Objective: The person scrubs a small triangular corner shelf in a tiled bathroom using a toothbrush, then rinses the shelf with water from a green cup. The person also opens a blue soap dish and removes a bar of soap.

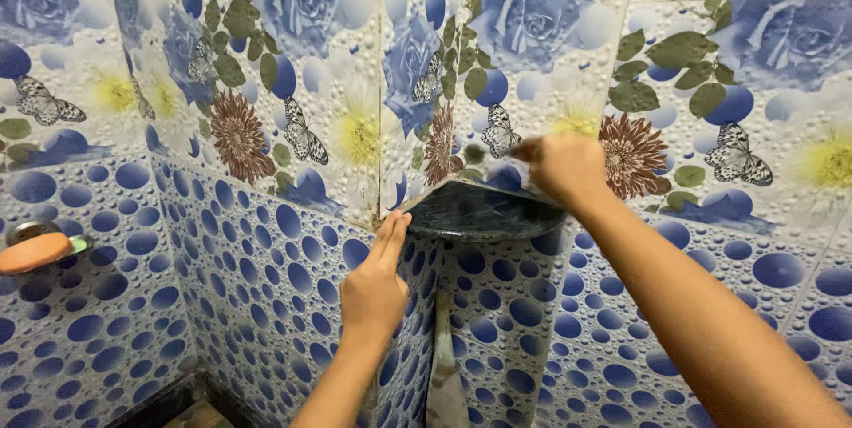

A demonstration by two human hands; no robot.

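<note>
1. The left hand (374,281) rises from the bottom of the view, flat and upright, with its fingers (390,233) pressed together and straight. Their tips touch the left front edge of the dark corner shelf (479,212), where the shelf meets the tiled wall (266,241). This hand holds nothing.

2. The corner shelf is a dark, glossy quarter-round slab set into the corner between the two walls. It lies just right of the left fingertips and directly below the right hand.

3. The right hand (564,166) comes in from the lower right on an outstretched arm and hovers over the back right part of the shelf, close to the wall. Its fingers are curled inward and bunched; I cannot tell whether they pinch something small or merely press against the tile, as the tips are blurred.

4. Farther off, at the left edge, an orange soap bar (34,252) rests on a small wall-mounted holder (27,233), well apart from both hands.
</note>
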